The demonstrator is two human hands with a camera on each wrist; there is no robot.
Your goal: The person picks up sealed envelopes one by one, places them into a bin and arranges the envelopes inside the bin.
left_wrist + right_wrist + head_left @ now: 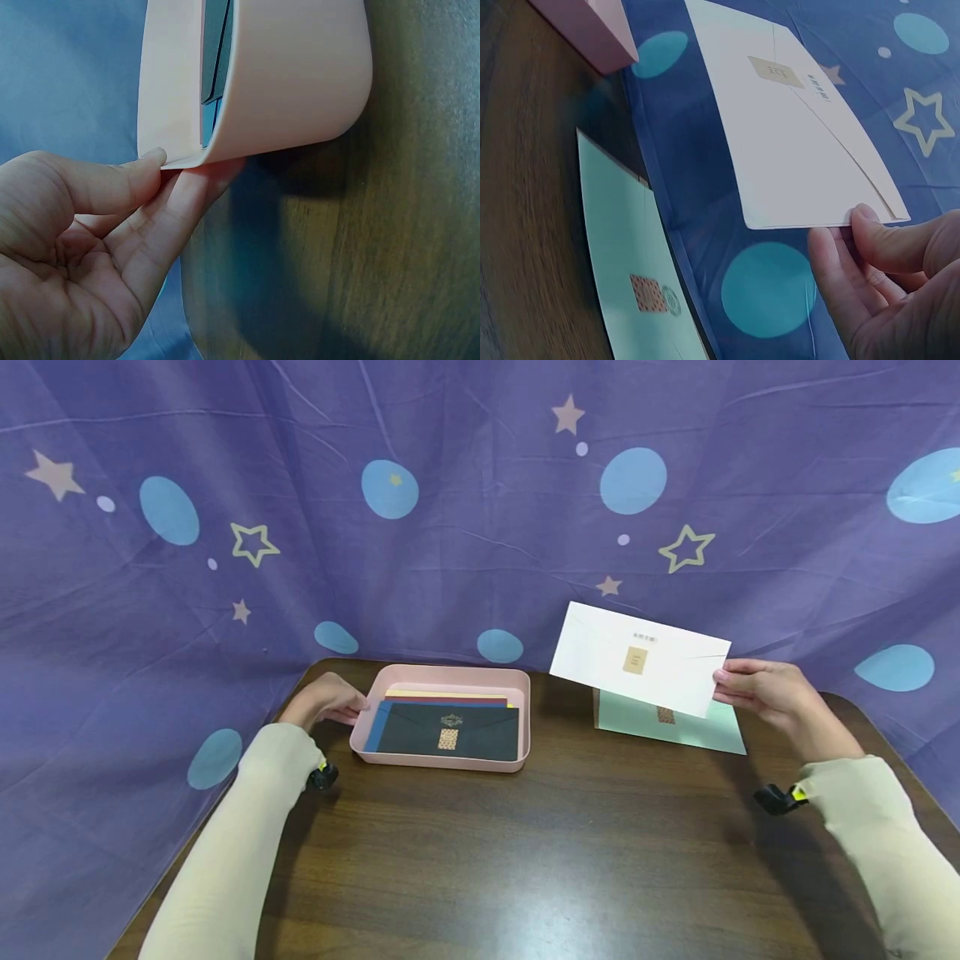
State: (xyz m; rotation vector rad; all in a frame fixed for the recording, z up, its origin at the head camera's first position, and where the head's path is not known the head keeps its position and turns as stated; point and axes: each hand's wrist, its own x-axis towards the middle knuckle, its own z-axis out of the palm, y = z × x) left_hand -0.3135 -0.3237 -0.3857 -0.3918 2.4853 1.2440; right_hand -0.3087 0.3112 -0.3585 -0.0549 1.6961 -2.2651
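Observation:
A white envelope (pixel 637 656) with a gold stamp-like label is raised over the table's right side; my right hand (pixel 768 693) pinches its right end between thumb and fingers. Below it lies a mint green envelope (pixel 705 735), partly hidden by the white one in the head view. On the left, a pink tray (pixel 442 763) holds a stack of envelopes with a black envelope (pixel 420 735) on top. Blue, red and yellow edges show behind the black one. My left hand (pixel 330 700) pinches the tray's left wall (pixel 187 159), thumb on the inside and fingers outside.
The brown wooden table (pixel 525 860) has rounded back corners. A purple curtain (pixel 465 577) with stars and blue ovals hangs right behind its back edge. In the right wrist view, the tray's corner shows at upper left, beyond the mint green envelope.

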